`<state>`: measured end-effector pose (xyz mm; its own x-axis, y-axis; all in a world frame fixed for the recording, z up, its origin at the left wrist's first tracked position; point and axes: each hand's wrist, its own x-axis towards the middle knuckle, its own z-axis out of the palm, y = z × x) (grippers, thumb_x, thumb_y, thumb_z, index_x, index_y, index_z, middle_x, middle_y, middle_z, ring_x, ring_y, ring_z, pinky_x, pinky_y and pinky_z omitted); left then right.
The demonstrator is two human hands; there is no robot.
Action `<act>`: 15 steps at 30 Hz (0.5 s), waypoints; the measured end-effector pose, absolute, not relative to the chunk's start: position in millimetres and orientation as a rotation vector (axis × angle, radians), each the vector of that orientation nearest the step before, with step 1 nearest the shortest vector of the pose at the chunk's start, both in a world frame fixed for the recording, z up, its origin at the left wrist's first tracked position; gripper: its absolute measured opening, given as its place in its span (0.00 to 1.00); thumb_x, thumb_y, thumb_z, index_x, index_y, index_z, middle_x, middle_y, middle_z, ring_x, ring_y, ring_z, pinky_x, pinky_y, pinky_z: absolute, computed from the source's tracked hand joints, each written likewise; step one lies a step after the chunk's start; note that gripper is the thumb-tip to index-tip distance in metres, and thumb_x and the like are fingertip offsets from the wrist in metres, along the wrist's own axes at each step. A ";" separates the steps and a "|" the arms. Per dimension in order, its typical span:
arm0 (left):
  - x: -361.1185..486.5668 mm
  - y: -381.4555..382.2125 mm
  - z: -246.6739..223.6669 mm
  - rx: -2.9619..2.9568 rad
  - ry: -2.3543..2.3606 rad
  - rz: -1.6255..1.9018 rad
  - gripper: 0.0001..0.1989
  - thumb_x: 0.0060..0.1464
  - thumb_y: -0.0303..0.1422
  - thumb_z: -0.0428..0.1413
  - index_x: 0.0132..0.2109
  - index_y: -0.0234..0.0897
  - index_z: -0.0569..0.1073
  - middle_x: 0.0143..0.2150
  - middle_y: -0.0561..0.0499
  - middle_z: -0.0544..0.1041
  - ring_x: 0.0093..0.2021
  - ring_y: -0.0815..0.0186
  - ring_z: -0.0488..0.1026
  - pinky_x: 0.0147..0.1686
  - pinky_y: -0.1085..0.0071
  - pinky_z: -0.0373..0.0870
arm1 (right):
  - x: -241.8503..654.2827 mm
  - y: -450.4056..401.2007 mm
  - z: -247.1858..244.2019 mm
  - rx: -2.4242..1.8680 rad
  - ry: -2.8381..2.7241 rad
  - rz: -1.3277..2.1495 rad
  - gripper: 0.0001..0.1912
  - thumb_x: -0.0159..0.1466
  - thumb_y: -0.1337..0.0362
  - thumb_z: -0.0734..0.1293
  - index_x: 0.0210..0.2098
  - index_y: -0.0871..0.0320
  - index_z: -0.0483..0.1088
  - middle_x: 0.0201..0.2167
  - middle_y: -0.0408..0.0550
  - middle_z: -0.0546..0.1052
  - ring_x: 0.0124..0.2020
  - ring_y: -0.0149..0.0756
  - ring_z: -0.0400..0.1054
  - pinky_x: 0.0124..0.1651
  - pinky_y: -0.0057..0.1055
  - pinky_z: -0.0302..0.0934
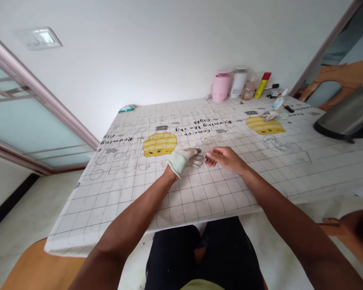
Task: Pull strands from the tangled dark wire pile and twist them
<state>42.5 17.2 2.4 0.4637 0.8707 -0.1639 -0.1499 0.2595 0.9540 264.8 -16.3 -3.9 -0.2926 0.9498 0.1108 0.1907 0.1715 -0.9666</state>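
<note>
My left hand point(189, 157) wears a whitish work glove with a pale green cuff point(178, 163). Its fingers are stretched out, pointing right, just above or on the checked tablecloth, and nothing shows in them. Bare and loosely curled, my right hand point(224, 158) is just to the right of the gloved fingertips, with a small gap between the two. I see nothing held in its fingers. Farther right, a crumpled whitish item, which looks like a second glove point(272, 115), lies on the cloth over a printed yellow balloon.
Along the wall stand a pink canister point(221, 86), a white canister point(238, 82), a bottle point(248, 89) and a yellow spray can point(262, 85). A metal kettle point(347, 112) is at the right. A green packet point(127, 108) lies at the far left corner of the table point(193, 201).
</note>
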 end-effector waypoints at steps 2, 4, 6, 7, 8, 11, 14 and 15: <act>43.6 18.6 -1.1 1.127 0.860 0.851 0.13 0.61 0.36 0.62 0.46 0.28 0.79 0.35 0.39 0.83 0.31 0.61 0.81 0.33 0.65 0.79 | 251.8 -18.1 -7.7 -1.155 -1.677 1.155 0.25 0.67 0.40 0.71 0.33 0.57 0.75 0.31 0.50 0.82 0.31 0.38 0.77 0.35 0.35 0.72; 44.4 18.7 -1.9 1.164 0.894 0.860 0.12 0.62 0.36 0.61 0.44 0.29 0.80 0.35 0.40 0.83 0.31 0.61 0.81 0.33 0.66 0.78 | 240.2 -17.3 -9.8 -1.182 -1.653 1.113 0.25 0.68 0.41 0.69 0.29 0.56 0.73 0.27 0.48 0.80 0.27 0.37 0.75 0.32 0.35 0.71; 44.7 17.4 0.3 1.182 0.920 0.864 0.11 0.62 0.35 0.60 0.42 0.30 0.80 0.36 0.40 0.83 0.32 0.62 0.81 0.32 0.68 0.78 | 233.1 -13.8 -9.4 -1.203 -1.647 1.051 0.25 0.70 0.42 0.67 0.27 0.56 0.70 0.25 0.47 0.78 0.25 0.36 0.74 0.30 0.34 0.70; 44.6 16.5 2.2 1.185 0.941 0.861 0.10 0.62 0.34 0.60 0.42 0.31 0.80 0.37 0.41 0.83 0.32 0.62 0.81 0.32 0.68 0.78 | 231.6 -11.4 -8.4 -1.215 -1.658 1.015 0.24 0.71 0.44 0.67 0.27 0.55 0.70 0.25 0.46 0.78 0.24 0.36 0.73 0.29 0.34 0.69; 44.3 15.7 4.4 1.186 0.968 0.856 0.09 0.62 0.34 0.59 0.42 0.31 0.80 0.38 0.40 0.84 0.32 0.62 0.81 0.32 0.68 0.78 | 231.3 -8.7 -6.9 -1.226 -1.674 0.978 0.23 0.71 0.45 0.66 0.28 0.55 0.69 0.25 0.46 0.77 0.24 0.35 0.73 0.28 0.33 0.68; 41.8 16.2 10.2 1.185 1.039 0.863 0.11 0.63 0.38 0.60 0.42 0.32 0.78 0.41 0.39 0.84 0.33 0.60 0.82 0.34 0.67 0.78 | 235.8 -1.1 -1.5 -1.247 -1.773 0.872 0.21 0.73 0.48 0.63 0.29 0.55 0.68 0.24 0.43 0.76 0.23 0.34 0.71 0.29 0.33 0.66; 36.6 23.8 12.6 1.140 1.060 0.958 0.15 0.65 0.43 0.59 0.42 0.33 0.76 0.42 0.39 0.83 0.35 0.60 0.82 0.36 0.66 0.79 | 242.4 3.5 0.1 -1.245 -1.857 0.815 0.20 0.74 0.50 0.61 0.30 0.54 0.66 0.23 0.41 0.74 0.23 0.33 0.69 0.32 0.33 0.64; 34.4 27.5 12.7 1.116 1.066 0.991 0.15 0.65 0.43 0.58 0.42 0.33 0.76 0.42 0.39 0.83 0.36 0.60 0.82 0.37 0.66 0.79 | 244.0 4.1 -1.0 -1.247 -1.868 0.819 0.20 0.74 0.50 0.61 0.30 0.54 0.66 0.22 0.41 0.73 0.23 0.33 0.69 0.32 0.33 0.64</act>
<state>34.4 27.5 12.7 0.2058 0.9675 -0.1470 -0.0762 0.1656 0.9832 244.0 4.1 -1.0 -0.2599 0.9393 0.2238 0.4714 0.3257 -0.8196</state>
